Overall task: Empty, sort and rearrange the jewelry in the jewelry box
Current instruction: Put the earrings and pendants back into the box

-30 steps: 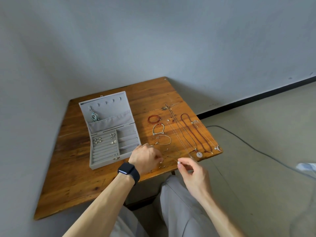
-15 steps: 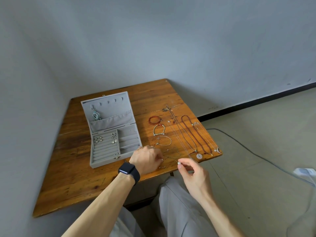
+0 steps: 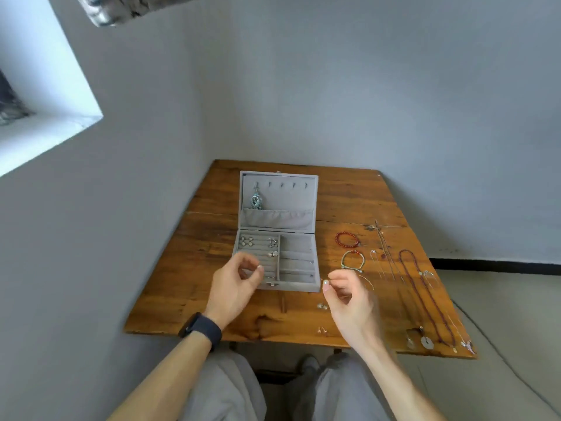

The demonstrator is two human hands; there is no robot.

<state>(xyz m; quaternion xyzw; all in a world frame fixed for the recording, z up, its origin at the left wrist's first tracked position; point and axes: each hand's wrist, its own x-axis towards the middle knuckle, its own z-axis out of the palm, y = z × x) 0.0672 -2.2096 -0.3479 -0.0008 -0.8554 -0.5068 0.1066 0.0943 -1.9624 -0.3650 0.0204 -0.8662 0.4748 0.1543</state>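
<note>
The jewelry box [image 3: 297, 247] sits open mid-frame on the table [image 3: 188, 268]; my left hand [image 3: 233, 287] and right hand [image 3: 349, 299] have risen from the bracelets [image 3: 352, 262] to its front edge. Both curl thumb to forefinger; holding what, if anything, I cannot tell. Restocking looks next.

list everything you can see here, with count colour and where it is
table: one, brown wood, in the room's corner
jewelry box: one, grey, open, on the table's left half
pendant: one, teal-silver, on the lid's leftmost hook
earrings: several, silvery, in the box's left compartment
bead bracelet: one, red, right of the box
green bracelet: one, with red beads, nearer than the red one
thin chains: several, silvery, right of the bracelets
bead necklace: one, dark red, along the table's right side
cable: one, dark, floor at right
watch: one, black, left wrist
left hand: over the box's front, fingertips pinched
right hand: right of the box, fingertips pinched; anything held too fine to see
</note>
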